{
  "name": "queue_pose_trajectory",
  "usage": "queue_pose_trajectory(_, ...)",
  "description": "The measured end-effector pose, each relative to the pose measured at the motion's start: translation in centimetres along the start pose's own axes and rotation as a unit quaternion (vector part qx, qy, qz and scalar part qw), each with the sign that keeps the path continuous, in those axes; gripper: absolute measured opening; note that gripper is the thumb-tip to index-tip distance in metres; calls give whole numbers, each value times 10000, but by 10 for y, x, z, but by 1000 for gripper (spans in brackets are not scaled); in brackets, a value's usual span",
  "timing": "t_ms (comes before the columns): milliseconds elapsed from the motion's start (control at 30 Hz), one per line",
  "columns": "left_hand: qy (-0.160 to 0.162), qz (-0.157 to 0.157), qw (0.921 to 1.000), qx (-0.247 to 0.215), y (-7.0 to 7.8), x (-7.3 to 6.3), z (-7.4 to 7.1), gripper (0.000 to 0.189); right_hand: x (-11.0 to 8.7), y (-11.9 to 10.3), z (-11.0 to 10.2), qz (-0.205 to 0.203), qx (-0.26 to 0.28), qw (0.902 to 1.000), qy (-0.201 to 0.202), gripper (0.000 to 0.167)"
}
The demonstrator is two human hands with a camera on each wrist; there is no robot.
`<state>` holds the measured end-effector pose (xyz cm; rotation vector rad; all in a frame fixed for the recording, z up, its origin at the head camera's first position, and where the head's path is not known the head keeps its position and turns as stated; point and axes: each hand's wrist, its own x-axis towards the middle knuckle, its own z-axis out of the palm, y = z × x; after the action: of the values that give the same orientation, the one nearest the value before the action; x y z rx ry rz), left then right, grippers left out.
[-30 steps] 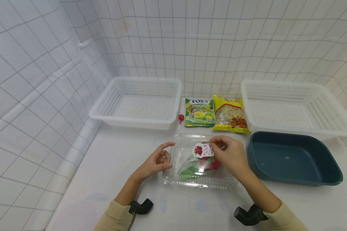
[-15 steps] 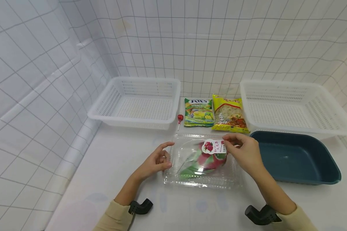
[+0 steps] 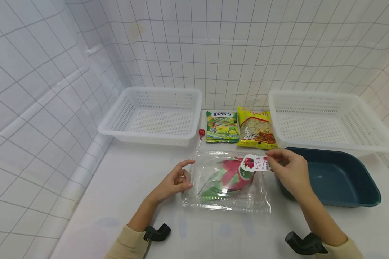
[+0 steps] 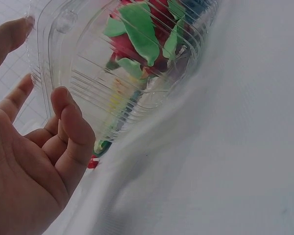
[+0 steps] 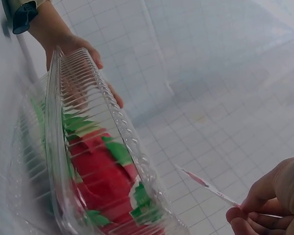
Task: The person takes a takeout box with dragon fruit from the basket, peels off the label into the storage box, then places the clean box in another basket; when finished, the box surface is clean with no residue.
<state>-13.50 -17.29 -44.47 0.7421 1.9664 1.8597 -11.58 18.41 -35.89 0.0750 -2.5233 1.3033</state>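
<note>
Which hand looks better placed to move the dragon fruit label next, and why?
Probably the right hand: it pinches the dragon fruit label by one end, raised off the clear clamshell box. The left hand touches the box's left edge, away from the label.

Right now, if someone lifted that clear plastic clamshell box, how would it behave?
The clear plastic clamshell box would probably flex slightly yet keep its shape, as its ribbed plastic looks thin. Its glossy surface may feel slippery. The red-and-green dragon fruit inside might shift, since spare room shows beside it.
</note>
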Motion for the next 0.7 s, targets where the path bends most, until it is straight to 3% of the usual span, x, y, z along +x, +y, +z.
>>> queue_pose_trajectory(367,-20,21,10000,-56,0,0,0,70,-2,19,-18,215,-39,9992,349,13)
queue_pose_trajectory(700,-19,27,10000,-63,0,0,0,69,-4,36,-35,645,66,9964,541,18)
